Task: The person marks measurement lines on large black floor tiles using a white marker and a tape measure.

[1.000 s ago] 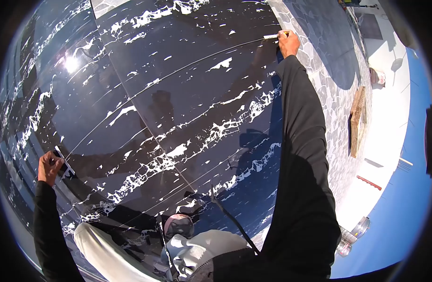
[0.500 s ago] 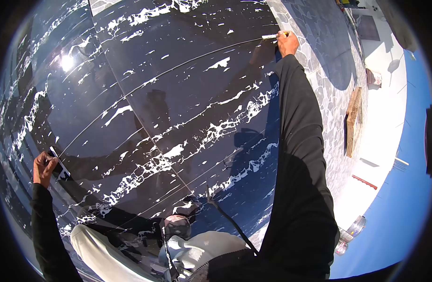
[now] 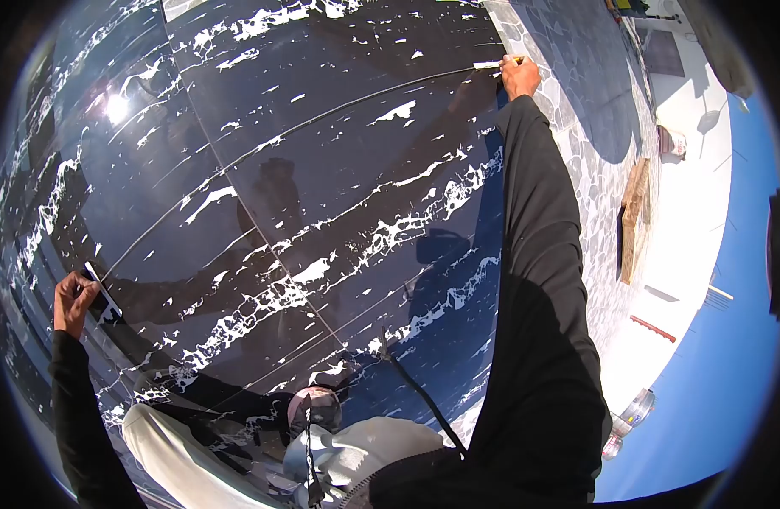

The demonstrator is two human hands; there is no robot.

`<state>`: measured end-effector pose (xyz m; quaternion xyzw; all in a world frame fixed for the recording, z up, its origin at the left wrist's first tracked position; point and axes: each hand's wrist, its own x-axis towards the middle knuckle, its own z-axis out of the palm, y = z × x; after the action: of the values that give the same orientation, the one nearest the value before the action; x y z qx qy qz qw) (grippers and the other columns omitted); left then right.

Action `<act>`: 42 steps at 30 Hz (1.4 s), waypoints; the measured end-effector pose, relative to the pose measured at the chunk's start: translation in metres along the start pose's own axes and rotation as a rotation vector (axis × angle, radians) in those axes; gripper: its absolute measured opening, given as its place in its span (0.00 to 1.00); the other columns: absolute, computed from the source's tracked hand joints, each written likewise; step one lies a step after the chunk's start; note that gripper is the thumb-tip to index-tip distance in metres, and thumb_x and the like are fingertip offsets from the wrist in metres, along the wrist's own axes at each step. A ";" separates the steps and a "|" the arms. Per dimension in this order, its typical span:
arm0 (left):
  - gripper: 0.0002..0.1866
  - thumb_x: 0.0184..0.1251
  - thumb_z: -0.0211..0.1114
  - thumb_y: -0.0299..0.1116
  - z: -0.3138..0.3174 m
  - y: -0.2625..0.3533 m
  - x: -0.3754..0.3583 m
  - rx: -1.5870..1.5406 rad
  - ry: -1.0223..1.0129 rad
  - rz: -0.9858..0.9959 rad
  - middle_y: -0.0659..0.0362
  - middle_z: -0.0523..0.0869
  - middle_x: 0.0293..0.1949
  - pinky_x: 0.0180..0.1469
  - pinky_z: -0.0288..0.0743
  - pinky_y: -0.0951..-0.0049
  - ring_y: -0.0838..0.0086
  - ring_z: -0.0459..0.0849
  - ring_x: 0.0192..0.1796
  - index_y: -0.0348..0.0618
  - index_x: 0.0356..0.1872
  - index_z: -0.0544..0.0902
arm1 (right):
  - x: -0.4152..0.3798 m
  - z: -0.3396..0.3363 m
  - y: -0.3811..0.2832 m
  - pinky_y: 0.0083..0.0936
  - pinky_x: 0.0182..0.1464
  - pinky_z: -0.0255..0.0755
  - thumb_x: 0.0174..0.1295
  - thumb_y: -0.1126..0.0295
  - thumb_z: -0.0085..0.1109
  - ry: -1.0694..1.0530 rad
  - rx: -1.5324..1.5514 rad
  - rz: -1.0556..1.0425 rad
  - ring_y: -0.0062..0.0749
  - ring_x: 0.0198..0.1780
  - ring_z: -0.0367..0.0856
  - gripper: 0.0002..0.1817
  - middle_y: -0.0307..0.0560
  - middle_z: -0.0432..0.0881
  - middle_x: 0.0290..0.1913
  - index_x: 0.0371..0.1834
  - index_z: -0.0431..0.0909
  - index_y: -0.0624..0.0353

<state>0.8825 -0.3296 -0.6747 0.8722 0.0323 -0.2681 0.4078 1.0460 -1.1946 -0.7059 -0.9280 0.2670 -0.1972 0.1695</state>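
Note:
My left hand (image 3: 74, 297) is closed in a pinch at the left side of a glossy black slab surface with white veins (image 3: 322, 110). Its fingertips are right at a narrow white strip (image 3: 101, 287) on the slab; what they hold is too small to make out. At the far right edge, my right hand (image 3: 520, 78) is closed around a small yellow item (image 3: 518, 59), from which a short white strip (image 3: 486, 65) points left over the slab. A thin grey line (image 3: 322, 116) runs across the slab between the two hands, crossing a seam.
Grey stone-patterned paving (image 3: 568, 110) lies beyond the slab's right edge. A wooden frame (image 3: 634, 220) and a bucket (image 3: 672, 144) stand by a white wall (image 3: 691, 195). My light trousers (image 3: 178, 454) and a dark cord (image 3: 424, 394) are close in front.
My left hand has shifted slightly left and up in view. My right hand stays at the far edge, and the view has moved a little.

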 end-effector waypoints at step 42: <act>0.14 0.50 0.69 0.38 0.000 0.025 -0.008 0.185 -0.053 -0.279 0.60 0.76 0.20 0.30 0.67 0.74 0.78 0.72 0.26 0.37 0.24 0.78 | 0.044 0.008 0.045 0.26 0.39 0.70 0.59 0.51 0.53 -0.163 -0.259 -0.236 0.28 0.34 0.82 0.19 0.37 0.84 0.28 0.35 0.81 0.56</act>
<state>0.8825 -0.3453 -0.6536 0.8857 0.1174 -0.3467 0.2855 1.0646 -1.2541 -0.7194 -0.9798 0.1647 -0.1037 0.0455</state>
